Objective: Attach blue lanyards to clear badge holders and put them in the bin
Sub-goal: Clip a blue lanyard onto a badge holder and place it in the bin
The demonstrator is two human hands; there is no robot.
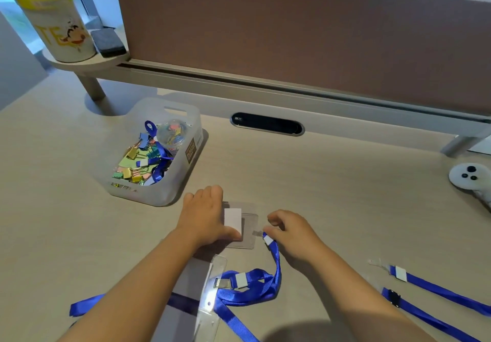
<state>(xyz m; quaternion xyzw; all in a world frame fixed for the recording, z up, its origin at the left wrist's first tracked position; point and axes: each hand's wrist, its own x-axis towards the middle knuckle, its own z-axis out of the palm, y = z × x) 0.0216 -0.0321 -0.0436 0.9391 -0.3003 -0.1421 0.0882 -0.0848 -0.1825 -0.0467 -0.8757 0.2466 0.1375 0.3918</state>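
Holding the clear badge holder (245,228) flat on the table (345,195) with the open left hand (204,215) keeps it from sliding. The right hand (291,231) pinches the clip end of the blue lanyard (276,264) beside the holder's slot; push it in slowly. The holder is see-through, with a white card inside.

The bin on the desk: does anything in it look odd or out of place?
Slightly: the translucent bin meant for finished badges already holds colourful binder clips and a round tub of clips, with blue lanyards tangled among them.
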